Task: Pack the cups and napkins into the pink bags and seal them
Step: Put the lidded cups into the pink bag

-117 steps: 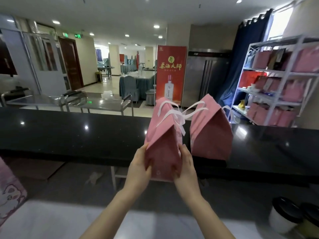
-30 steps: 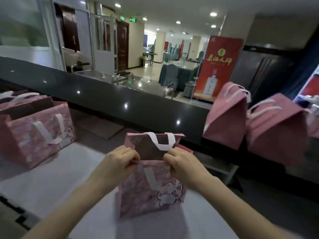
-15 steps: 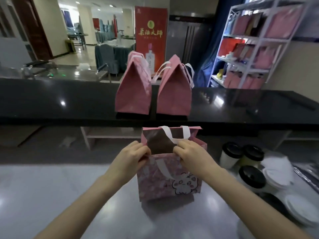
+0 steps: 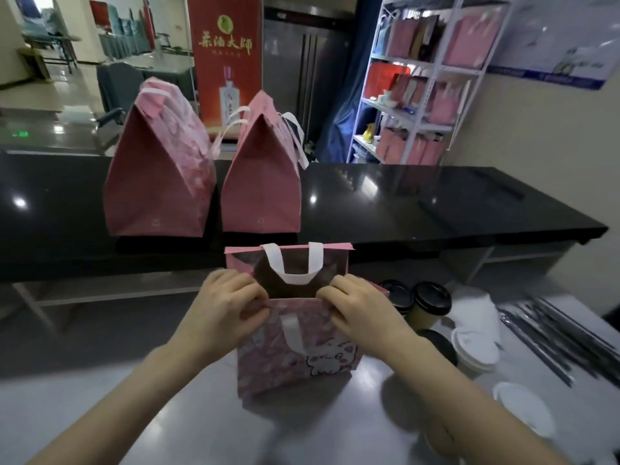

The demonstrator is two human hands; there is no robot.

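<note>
The open pink bag [image 4: 288,360] stands upright on the grey table [image 4: 100,414], right in front of the person, its mouth spread wide and its brown inside showing. The left hand [image 4: 228,307] pinches the near rim at its left corner, fingers curled over the edge and thumb on the front panel. The right hand [image 4: 355,307] grips the same rim at the right corner in the same way. The far white handle [image 4: 295,266] stands up from the back rim, while the near handle [image 4: 291,330] hangs down the front panel above a printed cartoon animal [image 4: 332,359]. Just right of the bag stand two cups [image 4: 432,298] with black lids, touching each other, and a third dark lid [image 4: 443,344] shows partly behind the right forearm. Beside them lie a white pile [image 4: 476,310], too blurred to say what it is, and further right a bundle of dark sticks [image 4: 563,337]. A white round lid [image 4: 523,412] lies near the table's right edge. Beyond the table, on the black counter [image 4: 436,203], two closed pink bags [image 4: 157,172] stand side by side, tops folded to a ridge, white handles looping out. Behind them are a red banner [image 4: 224,58] and, to the right, a white shelf [image 4: 432,78] stacked with more pink bags
</note>
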